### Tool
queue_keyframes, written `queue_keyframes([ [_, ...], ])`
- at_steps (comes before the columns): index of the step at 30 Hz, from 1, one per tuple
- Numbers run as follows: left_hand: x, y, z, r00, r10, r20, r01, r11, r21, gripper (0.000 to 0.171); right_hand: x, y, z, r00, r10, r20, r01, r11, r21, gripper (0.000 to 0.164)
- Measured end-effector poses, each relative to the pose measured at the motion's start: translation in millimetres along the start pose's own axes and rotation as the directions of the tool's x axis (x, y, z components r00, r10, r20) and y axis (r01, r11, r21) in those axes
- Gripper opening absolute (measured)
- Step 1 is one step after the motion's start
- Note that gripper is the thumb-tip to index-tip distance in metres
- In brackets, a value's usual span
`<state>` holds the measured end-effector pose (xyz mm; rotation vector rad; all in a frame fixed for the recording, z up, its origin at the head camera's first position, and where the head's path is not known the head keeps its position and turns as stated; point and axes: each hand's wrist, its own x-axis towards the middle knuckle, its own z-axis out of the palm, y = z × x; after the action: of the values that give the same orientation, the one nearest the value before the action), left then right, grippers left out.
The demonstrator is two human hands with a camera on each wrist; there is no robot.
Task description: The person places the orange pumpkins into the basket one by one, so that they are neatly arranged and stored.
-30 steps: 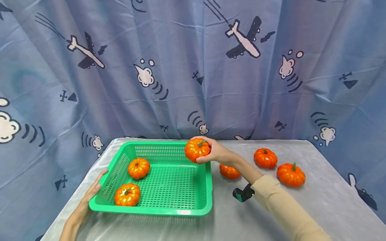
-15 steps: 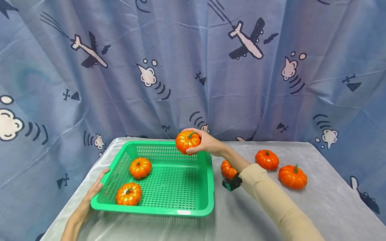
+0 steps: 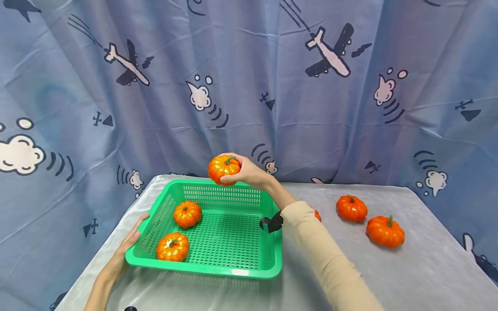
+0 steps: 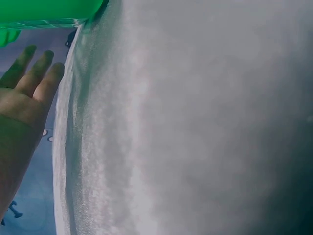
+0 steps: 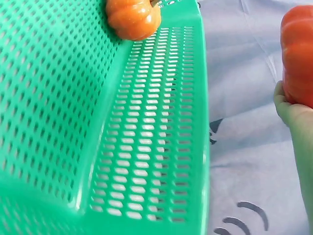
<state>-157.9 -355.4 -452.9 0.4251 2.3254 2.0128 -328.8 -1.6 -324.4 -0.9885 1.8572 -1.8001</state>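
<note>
My right hand [image 3: 250,172] grips a small orange pumpkin [image 3: 218,169] with a green stem, held up over the far rim of a green plastic basket [image 3: 202,268]. The right wrist view shows this pumpkin [image 5: 299,58] at its right edge, the fingers partly hidden. Two more pumpkins sit inside the basket on its left: one farther back [image 3: 187,215], one at the near corner [image 3: 172,248]. Along the basket's left side lies my left hand [image 3: 121,254], against or very near the rim. Its fingers [image 4: 49,83] look straight in the left wrist view, with nothing held.
Right of the basket, two orange-red pumpkins, one farther back [image 3: 351,209] and one nearer [image 3: 385,232], rest on the grey-covered table [image 3: 428,268]. Another pumpkin [image 3: 317,215] is mostly hidden behind my right sleeve [image 3: 323,255]. A blue airplane-print curtain [image 3: 241,86] hangs behind.
My right hand has carried its pumpkin leftward and higher, from the basket's far right corner to above the far rim. The left hand stays beside the basket. The head view has shifted slightly.
</note>
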Motion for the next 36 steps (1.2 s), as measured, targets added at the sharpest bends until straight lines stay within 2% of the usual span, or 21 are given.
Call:
queue_keyframes([
  [7, 0.5, -0.4, -0.2, 1.0, -0.026, -0.013, 0.026, 1.0, 0.011, 0.055, 12.6, 21.5, 12.8, 0.998, 0.034, -0.047, -0.031, 0.998, 0.061, 0.059],
  [17, 0.2, 0.1, 2.2, 0.999, -0.038, -0.022, 0.038, 0.999, -0.017, 0.055, 14.6, 56.3, 26.2, 0.989, 0.102, -0.107, -0.089, 0.988, 0.124, 0.058],
  [21, -1.1, 0.7, 1.5, 0.999, -0.038, -0.026, 0.038, 0.999, -0.015, 0.055, 16.0, 65.9, 33.2, 0.985, 0.124, -0.12, -0.104, 0.982, 0.16, 0.059],
  [26, -1.1, 1.1, 2.0, 0.999, -0.035, -0.023, 0.034, 0.999, -0.015, 0.055, 14.7, 75.3, 41.6, 0.985, 0.144, -0.095, -0.124, 0.974, 0.187, 0.061],
  [30, -1.8, 0.4, 2.2, 0.999, -0.04, -0.025, 0.039, 0.999, -0.013, 0.055, 12.5, 80.0, 47.7, 0.982, 0.176, -0.075, -0.165, 0.977, 0.133, 0.064],
  [36, -1.9, 0.9, 2.5, 0.999, -0.039, -0.025, 0.039, 0.999, -0.002, 0.054, 6.5, 86.6, 52.4, 0.968, 0.247, -0.053, -0.249, 0.968, -0.02, 0.066],
])
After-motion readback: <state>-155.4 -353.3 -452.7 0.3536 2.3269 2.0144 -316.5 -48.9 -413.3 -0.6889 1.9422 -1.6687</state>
